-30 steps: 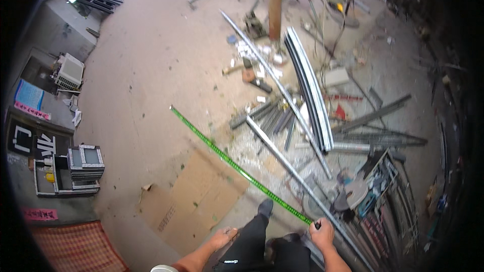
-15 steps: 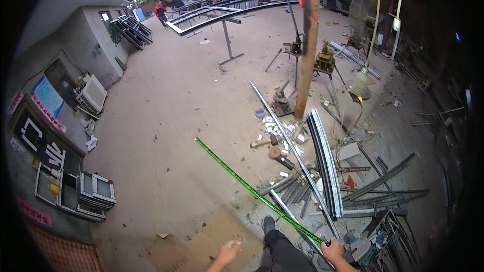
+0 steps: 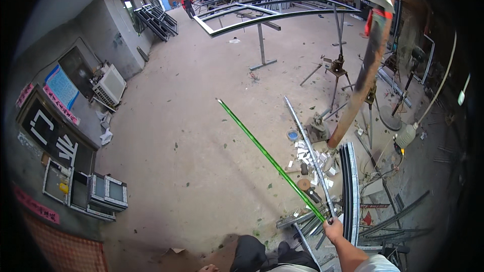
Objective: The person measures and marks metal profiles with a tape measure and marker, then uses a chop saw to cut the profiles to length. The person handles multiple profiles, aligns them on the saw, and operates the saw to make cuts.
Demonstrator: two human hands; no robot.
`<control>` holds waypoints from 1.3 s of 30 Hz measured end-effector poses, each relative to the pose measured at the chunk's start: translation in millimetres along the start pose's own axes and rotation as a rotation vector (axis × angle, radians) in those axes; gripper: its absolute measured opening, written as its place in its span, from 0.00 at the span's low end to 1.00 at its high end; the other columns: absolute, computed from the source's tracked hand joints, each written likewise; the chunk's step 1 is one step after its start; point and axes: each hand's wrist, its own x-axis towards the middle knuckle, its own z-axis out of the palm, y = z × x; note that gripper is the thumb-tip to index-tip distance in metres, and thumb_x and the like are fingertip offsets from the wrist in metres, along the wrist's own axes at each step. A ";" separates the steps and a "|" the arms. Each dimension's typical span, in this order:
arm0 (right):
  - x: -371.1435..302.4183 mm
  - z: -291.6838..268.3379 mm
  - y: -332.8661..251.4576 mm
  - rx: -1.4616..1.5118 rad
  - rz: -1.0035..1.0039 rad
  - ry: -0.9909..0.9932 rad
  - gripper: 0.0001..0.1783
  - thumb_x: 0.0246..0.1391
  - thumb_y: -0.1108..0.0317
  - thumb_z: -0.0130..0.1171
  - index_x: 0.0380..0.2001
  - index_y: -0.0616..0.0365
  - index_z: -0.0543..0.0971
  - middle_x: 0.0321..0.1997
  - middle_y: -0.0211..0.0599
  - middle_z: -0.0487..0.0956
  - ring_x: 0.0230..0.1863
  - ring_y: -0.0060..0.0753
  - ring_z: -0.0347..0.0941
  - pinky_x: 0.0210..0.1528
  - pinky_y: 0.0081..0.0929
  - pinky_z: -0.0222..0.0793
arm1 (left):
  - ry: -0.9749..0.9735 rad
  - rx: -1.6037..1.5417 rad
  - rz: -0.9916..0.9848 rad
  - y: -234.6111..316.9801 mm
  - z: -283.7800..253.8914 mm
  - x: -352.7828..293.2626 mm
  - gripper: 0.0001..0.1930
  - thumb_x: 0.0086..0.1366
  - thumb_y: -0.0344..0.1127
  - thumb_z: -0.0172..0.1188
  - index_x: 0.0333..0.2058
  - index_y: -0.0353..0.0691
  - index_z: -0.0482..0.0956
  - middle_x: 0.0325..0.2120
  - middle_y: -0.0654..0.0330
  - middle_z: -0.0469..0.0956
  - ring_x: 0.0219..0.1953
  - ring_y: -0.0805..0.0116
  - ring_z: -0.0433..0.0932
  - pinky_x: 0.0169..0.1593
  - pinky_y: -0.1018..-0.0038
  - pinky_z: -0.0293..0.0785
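A long, thin green profile (image 3: 272, 160) with a pale tip slants across the head view, rising away to the far left. Its near end is in my right hand (image 3: 333, 229), whose fingers are closed round it. Close to the same hand ends a long grey metal bar (image 3: 311, 155), running off toward the loose scraps; I cannot tell whether the hand grips this bar too. Just a sliver of my left hand (image 3: 208, 268) shows at the lower edge, its fingers mostly out of sight.
Right of the bar lie dark and white profiles (image 3: 351, 191), white scraps (image 3: 302, 156) and a blue bowl (image 3: 292, 135). A rusty post (image 3: 360, 85) stands beyond. Further off, a large frame (image 3: 282, 18) rests on stands near two people. Small window frames (image 3: 108, 191) lean at the left wall.
The green profile's far end has swung up and away over the floor. My left hand has dropped to the lower edge. The whole view has shifted, showing more to the right.
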 end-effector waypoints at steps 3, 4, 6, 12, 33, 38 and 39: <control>56.2 21.4 -64.1 0.074 -0.002 -0.008 0.21 0.56 0.51 0.69 0.36 0.60 0.81 0.33 0.55 0.85 0.38 0.59 0.84 0.44 0.49 0.77 | -0.061 0.074 -0.099 38.7 17.0 23.1 0.15 0.77 0.47 0.59 0.41 0.41 0.82 0.29 0.61 0.82 0.30 0.66 0.81 0.32 0.67 0.77; 70.1 29.4 -84.0 0.086 -0.008 -0.004 0.21 0.56 0.51 0.69 0.37 0.60 0.81 0.33 0.56 0.86 0.39 0.59 0.84 0.45 0.48 0.77 | -0.097 0.131 -0.127 46.7 19.6 40.1 0.15 0.77 0.47 0.58 0.41 0.40 0.83 0.29 0.61 0.82 0.30 0.65 0.81 0.32 0.66 0.77; 80.7 35.9 -144.8 0.033 0.023 -0.009 0.22 0.55 0.50 0.70 0.40 0.60 0.83 0.35 0.55 0.86 0.41 0.57 0.85 0.48 0.46 0.78 | -0.217 0.326 -0.092 62.8 17.0 87.8 0.17 0.76 0.47 0.58 0.41 0.38 0.86 0.30 0.57 0.84 0.30 0.62 0.81 0.33 0.63 0.78; 101.6 75.7 -218.1 0.032 0.107 0.093 0.22 0.52 0.50 0.72 0.36 0.61 0.84 0.33 0.51 0.87 0.38 0.51 0.85 0.46 0.44 0.78 | -0.438 0.619 -0.003 215.3 -4.2 237.7 0.19 0.75 0.47 0.57 0.41 0.37 0.88 0.31 0.55 0.85 0.31 0.61 0.82 0.33 0.61 0.78; 385.3 137.8 -394.0 0.344 0.303 0.454 0.17 0.59 0.59 0.70 0.37 0.66 0.84 0.30 0.41 0.85 0.31 0.30 0.78 0.38 0.35 0.76 | -0.344 0.747 -0.010 683.4 299.4 394.6 0.18 0.75 0.47 0.61 0.45 0.36 0.84 0.39 0.55 0.87 0.40 0.65 0.86 0.44 0.66 0.82; 538.9 111.5 -441.3 0.453 0.267 0.532 0.16 0.59 0.59 0.70 0.31 0.64 0.82 0.28 0.41 0.84 0.30 0.33 0.78 0.38 0.38 0.76 | -0.320 0.627 -0.041 751.4 344.9 422.2 0.20 0.75 0.49 0.59 0.48 0.36 0.84 0.41 0.56 0.88 0.41 0.64 0.87 0.46 0.62 0.83; 567.3 98.0 -470.7 0.303 0.307 0.543 0.16 0.59 0.58 0.70 0.32 0.63 0.83 0.28 0.38 0.83 0.30 0.30 0.77 0.39 0.36 0.75 | -0.257 0.448 -0.017 777.6 360.1 426.4 0.20 0.76 0.47 0.59 0.51 0.34 0.82 0.42 0.55 0.87 0.41 0.63 0.87 0.46 0.64 0.83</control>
